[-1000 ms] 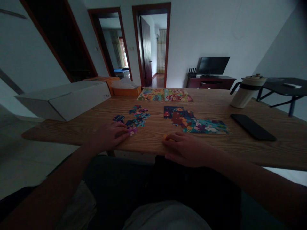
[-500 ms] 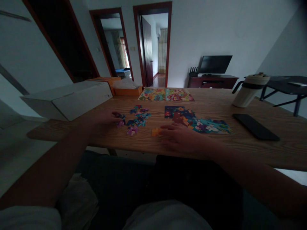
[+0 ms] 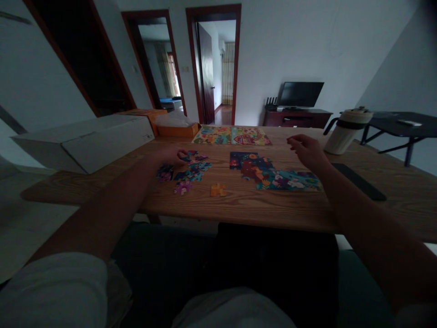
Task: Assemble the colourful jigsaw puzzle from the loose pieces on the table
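My left hand (image 3: 173,157) is over the left part of a spread of loose jigsaw pieces (image 3: 198,171), fingers curved with a gap between thumb and forefinger. Whether its fingertips touch a piece is hard to see. An orange jigsaw piece (image 3: 218,190) lies alone on the wood, with a purple piece (image 3: 182,187) to its left. My right hand (image 3: 306,148) hovers above the far right end of the partly joined puzzle (image 3: 262,171), fingers loosely bent and apart, nothing visible in them. The joined part shows dark blue, brown and teal animal scenes.
Behind the pieces lies a colourful picture sheet (image 3: 232,135). A long white box (image 3: 105,141) and an orange box tray (image 3: 179,130) stand at the left. On the right are a dark phone-like slab (image 3: 360,182) and a cream tumbler (image 3: 343,132) on the wooden table (image 3: 259,209).
My right hand has left the orange piece and risen, moving right and away from me. My left hand has shifted right and farther over the loose pieces. The view has turned slightly.
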Available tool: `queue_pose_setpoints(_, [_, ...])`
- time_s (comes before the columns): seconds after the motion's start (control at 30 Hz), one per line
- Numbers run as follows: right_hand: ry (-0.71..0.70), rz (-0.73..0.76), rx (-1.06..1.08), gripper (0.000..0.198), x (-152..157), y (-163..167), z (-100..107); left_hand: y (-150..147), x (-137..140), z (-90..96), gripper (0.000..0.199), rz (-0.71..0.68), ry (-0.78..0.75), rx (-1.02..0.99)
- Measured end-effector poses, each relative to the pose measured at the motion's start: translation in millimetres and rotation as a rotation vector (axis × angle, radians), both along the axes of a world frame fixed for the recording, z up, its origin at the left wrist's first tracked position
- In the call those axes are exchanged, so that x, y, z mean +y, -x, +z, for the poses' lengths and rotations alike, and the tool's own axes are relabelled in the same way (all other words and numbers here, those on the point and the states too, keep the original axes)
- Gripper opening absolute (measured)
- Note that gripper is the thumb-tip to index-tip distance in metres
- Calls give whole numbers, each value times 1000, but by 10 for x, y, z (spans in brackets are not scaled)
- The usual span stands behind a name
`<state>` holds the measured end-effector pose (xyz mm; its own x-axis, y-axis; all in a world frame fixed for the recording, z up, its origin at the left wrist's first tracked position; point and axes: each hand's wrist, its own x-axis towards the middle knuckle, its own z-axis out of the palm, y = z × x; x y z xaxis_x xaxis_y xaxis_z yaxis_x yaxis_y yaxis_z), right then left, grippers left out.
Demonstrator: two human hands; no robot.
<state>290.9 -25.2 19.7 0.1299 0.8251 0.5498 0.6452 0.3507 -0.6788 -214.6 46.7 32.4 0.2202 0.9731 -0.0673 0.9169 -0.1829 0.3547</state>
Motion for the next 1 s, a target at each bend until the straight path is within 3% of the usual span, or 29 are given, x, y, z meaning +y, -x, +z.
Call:
queue_pose_setpoints(0.1, [60,-8,93,28,77,-122,-119,15,-7,29,70,-16,-53,51])
queue_pose_setpoints(0.23, [99,84,115,22,56,33,-53,-218,-133,86,65,-105,-220,30])
queue_pose_setpoints(0.37, [167,256,22,20,21,365,171,-798,-368,197,62,-255,-264,-258])
queue_pose_setpoints(0.5, [206,485,-93,26,52,724,391,-1466,-563,328,71,-468,-198,-561])
queue_pose_setpoints(0.63, [250,633,-157,28,146,950,488,-1890,-581,286,54,-511,-220,-700])
queue_pose_setpoints(0.8, [331,555,-222,26,306,887,475,-1975,-475,40,42,-399,-209,-841])
queue_pose_setpoints(1.0, [477,386,-221,25,626,610,269,-1826,-398,-87,38,-286,-304,-714])
